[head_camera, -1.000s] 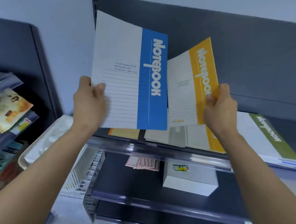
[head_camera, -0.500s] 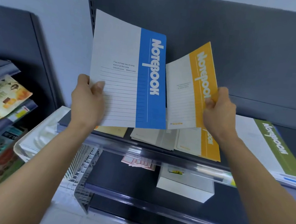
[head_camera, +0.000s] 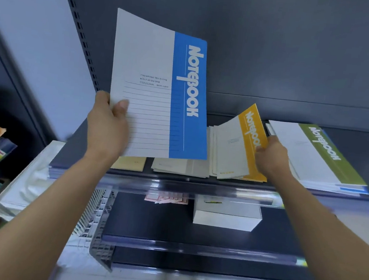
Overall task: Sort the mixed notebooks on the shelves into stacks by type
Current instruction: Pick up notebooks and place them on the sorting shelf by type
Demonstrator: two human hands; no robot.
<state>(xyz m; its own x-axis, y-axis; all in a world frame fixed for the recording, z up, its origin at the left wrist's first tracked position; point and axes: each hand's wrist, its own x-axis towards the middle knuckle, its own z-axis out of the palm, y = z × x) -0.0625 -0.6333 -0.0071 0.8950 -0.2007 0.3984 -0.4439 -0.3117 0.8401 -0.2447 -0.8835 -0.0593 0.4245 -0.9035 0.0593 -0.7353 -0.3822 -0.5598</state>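
The left hand (head_camera: pixel 107 127) grips the blue-spined notebook (head_camera: pixel 161 87) at its lower left corner, thumb on the cover, holding it upright above the shelf (head_camera: pixel 197 184). The right hand (head_camera: pixel 270 155) pinches the spine edge of the yellow-spined notebook (head_camera: pixel 242 143), which lies tilted on a fanned pile (head_camera: pixel 180 166) just beside the green-spined stack (head_camera: pixel 318 154). Risk noted: the pile is uneven, so a release at this angle may send the yellow copy sliding toward the shelf lip, and the blue copy, held by one corner, may flex and slip.
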